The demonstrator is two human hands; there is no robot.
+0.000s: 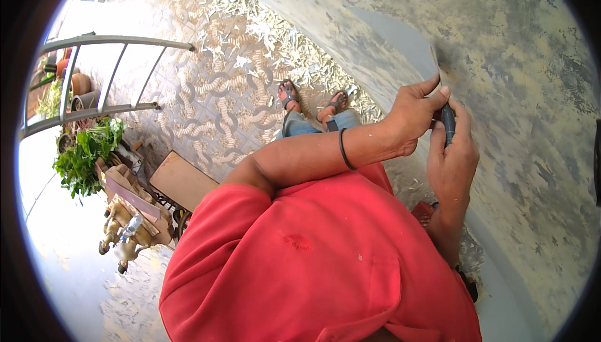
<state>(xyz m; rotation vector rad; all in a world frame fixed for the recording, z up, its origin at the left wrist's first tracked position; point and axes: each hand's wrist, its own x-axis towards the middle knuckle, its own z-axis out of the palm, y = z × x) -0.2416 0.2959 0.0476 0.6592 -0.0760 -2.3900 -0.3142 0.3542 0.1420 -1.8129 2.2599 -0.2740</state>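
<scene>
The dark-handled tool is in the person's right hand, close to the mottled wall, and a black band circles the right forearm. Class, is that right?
Not quite: the head view shows the black band around the left forearm. The dark-handled tool is indeed in the right hand, close to the mottled wall.

The wall (519, 123) blocks the way just beside the left hand (408, 113) and right hand (457, 160). A hand could pass above the littered floor (216, 85), between wall and railing (119, 40); the leafy plant (94, 154) and brown board (183, 181) obstruct the left side.
</scene>
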